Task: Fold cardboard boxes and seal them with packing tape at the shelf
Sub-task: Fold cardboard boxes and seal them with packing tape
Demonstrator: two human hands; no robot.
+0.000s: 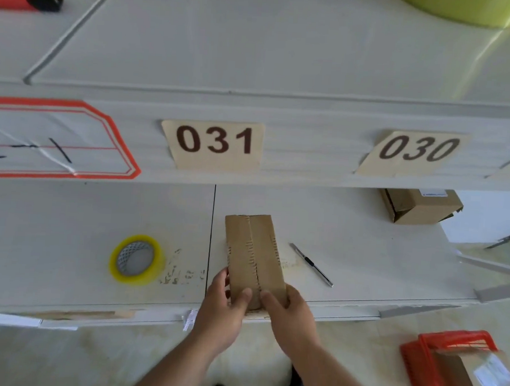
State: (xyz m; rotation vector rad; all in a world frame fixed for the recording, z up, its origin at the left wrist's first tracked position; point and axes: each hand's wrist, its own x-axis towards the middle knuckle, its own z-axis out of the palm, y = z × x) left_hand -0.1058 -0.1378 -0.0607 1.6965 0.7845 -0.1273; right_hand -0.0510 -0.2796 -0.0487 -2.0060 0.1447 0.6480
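Both hands grasp the near end of the cardboard box (254, 257) — the left hand (221, 305) curls around its left edge with the thumb on top, the right hand (291, 313) around its right edge likewise. The box lies flat on the lower shelf (66, 226), its closed flaps meeting in a centre seam that runs away from the hands. A tape roll (136, 259) lies to the left, well apart; a utility knife (311, 264) lies just right. Farther right sits a second box (420, 206). Labels 031 (215, 142) and 030 (419, 152) mark the upper shelf edge.
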